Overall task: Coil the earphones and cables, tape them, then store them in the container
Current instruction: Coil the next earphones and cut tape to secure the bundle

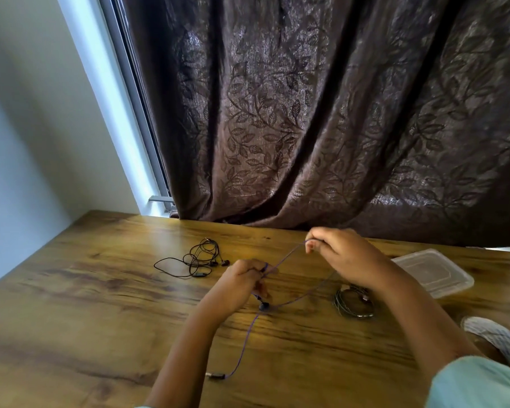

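While the left hand (242,279) is gripping its earbud end and the right hand (340,256) pinching a raised span, the purple cable (246,340) is trailing over the table (100,290) — limp, light, probably best held where loops cross.

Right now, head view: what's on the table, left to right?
Black earphones → left hand → coiled grey cable → clear container → pale roll at the right edge. Left out: purple earphone cable, pinched in both hands, and the right hand; they overlap others.
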Demonstrator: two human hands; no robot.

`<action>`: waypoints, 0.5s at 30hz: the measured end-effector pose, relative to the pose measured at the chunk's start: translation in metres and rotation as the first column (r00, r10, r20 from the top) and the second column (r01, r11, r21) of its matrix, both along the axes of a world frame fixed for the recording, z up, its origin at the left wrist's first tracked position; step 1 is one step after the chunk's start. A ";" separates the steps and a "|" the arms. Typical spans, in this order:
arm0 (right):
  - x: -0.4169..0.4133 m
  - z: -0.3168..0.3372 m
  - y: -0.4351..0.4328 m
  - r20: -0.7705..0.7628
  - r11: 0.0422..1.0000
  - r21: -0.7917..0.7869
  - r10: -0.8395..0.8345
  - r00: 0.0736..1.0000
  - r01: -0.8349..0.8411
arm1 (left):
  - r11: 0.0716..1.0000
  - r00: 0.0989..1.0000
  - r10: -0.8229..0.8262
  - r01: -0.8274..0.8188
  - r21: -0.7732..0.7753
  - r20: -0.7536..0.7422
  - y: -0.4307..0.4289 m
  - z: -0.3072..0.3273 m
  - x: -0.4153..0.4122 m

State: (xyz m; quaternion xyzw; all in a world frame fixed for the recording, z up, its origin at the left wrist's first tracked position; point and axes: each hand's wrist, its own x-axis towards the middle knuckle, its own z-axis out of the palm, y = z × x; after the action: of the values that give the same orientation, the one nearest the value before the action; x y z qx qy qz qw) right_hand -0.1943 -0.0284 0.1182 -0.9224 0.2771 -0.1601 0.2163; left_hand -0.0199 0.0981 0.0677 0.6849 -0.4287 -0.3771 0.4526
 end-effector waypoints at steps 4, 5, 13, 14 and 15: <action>0.008 0.004 -0.003 0.014 0.989 -0.126 -0.070 0.997 0.072 | 0.983 0.873 -0.160 0.097 -0.157 -0.460 0.011 0.011 -0.008; 0.010 0.003 -0.003 0.012 0.982 -0.169 -0.081 0.997 0.082 | 0.977 0.821 -0.191 0.110 -0.181 -0.538 0.013 0.014 -0.010; 0.040 -0.034 0.011 -0.148 0.993 -0.111 -0.063 0.987 0.046 | 0.873 0.657 -0.417 0.099 -0.477 -0.628 0.013 0.031 -0.013; 0.044 -0.041 0.017 -0.171 0.998 -0.059 -0.039 0.984 0.029 | 0.863 0.681 -0.408 0.070 -0.500 -0.609 0.011 0.032 -0.013; 0.048 -0.046 0.023 -0.188 1.000 -0.005 -0.006 0.982 0.005 | 0.856 0.696 -0.391 0.034 -0.516 -0.603 0.010 0.034 -0.014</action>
State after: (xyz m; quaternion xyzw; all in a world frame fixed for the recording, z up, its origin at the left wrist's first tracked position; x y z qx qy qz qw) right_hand -0.1461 -0.0054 0.0719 -0.9331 0.2984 -0.0736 0.1869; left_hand -0.0335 0.1083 0.1020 0.3088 -0.3856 -0.5407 0.6809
